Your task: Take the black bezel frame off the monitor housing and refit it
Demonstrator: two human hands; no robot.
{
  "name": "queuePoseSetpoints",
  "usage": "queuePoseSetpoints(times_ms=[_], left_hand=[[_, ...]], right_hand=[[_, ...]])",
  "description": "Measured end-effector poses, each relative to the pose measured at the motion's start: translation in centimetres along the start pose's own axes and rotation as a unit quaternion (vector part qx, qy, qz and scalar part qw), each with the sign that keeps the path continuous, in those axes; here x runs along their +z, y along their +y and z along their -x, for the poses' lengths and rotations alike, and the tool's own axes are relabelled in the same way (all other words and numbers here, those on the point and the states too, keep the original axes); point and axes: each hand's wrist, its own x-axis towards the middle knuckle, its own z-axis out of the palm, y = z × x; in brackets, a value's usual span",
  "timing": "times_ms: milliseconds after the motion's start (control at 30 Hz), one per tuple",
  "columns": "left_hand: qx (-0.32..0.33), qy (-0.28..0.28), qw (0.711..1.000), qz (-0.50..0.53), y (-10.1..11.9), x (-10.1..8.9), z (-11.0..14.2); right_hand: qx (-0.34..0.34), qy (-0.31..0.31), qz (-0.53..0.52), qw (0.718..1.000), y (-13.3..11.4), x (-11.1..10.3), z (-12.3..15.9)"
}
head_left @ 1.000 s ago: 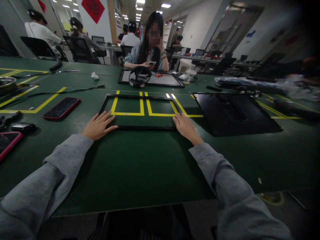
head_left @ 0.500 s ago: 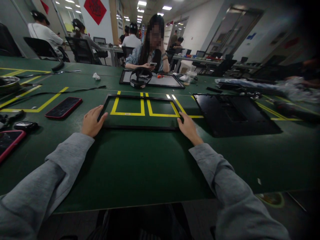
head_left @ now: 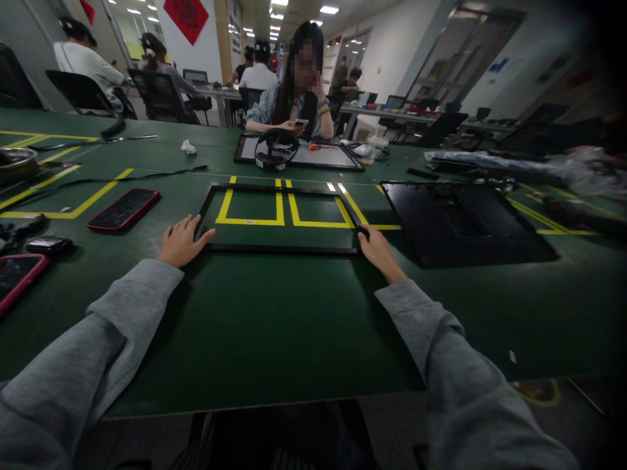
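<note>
A thin black rectangular frame (head_left: 284, 250), like a screen bezel, lies on the green table in front of me. My left hand (head_left: 182, 241) holds its near left corner, fingers along the outer edge and thumb over the bar. At the near right corner, my right hand (head_left: 378, 252) grips the side bar, its fingertips partly hidden. To the right of the frame lies a flat black panel (head_left: 465, 225) with a recessed middle, apart from my hand.
Two red-edged phones (head_left: 123, 210) (head_left: 17, 277) lie on the left, with a small black device (head_left: 49, 245) near them. Yellow tape (head_left: 249, 222) marks the table. Across from me a person (head_left: 289, 108) sits behind a screen panel (head_left: 337, 156) with a black ring-shaped headset (head_left: 275, 151). Plastic wrap (head_left: 573, 173) lies far right.
My left hand has gone from lying flat over the frame's corner to holding its left side. My right hand has shifted slightly right and toward me along the side bar.
</note>
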Motion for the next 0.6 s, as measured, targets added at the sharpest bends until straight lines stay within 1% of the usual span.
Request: queuePoseSetpoints(times_ms=[67,133,167,200,267,300,333,367,400,433,500,533,600], left_hand=[[0.018,0.020,1.000,0.002,0.4,-0.3,0.3],[0.074,0.029,0.997,0.000,0.9,-0.6,0.6],[0.111,0.022,0.994,-0.001,1.1,-0.7,0.7],[0.148,0.007,0.989,-0.002,1.2,-0.8,0.8],[0.200,-0.021,0.980,0.003,1.3,-0.8,0.9],[0.213,-0.031,0.976,0.010,1.2,-0.8,0.8],[0.220,-0.036,0.975,0.018,1.1,-0.8,0.8],[0.222,-0.041,0.974,0.026,1.1,-0.8,0.7],[0.222,-0.046,0.973,0.035,1.0,-0.9,0.6],[0.221,-0.050,0.973,0.043,1.0,-0.9,0.5],[0.224,-0.058,0.971,0.056,1.2,-1.1,0.6],[0.230,-0.061,0.969,0.061,1.4,-1.2,0.6],[0.246,-0.068,0.964,0.074,1.7,-1.3,0.7]], right_hand=[[0.002,-0.010,-0.002,1.000,-0.4,-0.1,-0.1],[-0.011,-0.012,0.006,1.000,-0.5,-0.8,-0.4],[-0.029,0.002,0.020,0.999,-0.2,-1.5,-0.6],[-0.049,0.032,0.041,0.997,0.3,-2.5,-0.9],[-0.072,0.137,0.093,0.984,2.4,-5.0,-1.3],[-0.055,0.197,0.117,0.972,3.8,-6.3,-1.4],[-0.015,0.253,0.128,0.959,5.5,-7.4,-1.5],[0.020,0.276,0.135,0.951,7.2,-8.3,-1.4],[0.050,0.281,0.136,0.949,8.8,-8.9,-1.3],[0.077,0.268,0.133,0.951,10.1,-9.2,-1.1],[0.108,0.214,0.125,0.963,11.8,-8.9,-0.8],[0.112,0.185,0.123,0.969,12.1,-8.5,-0.7],[0.099,0.137,0.127,0.977,11.5,-7.8,-0.5]])
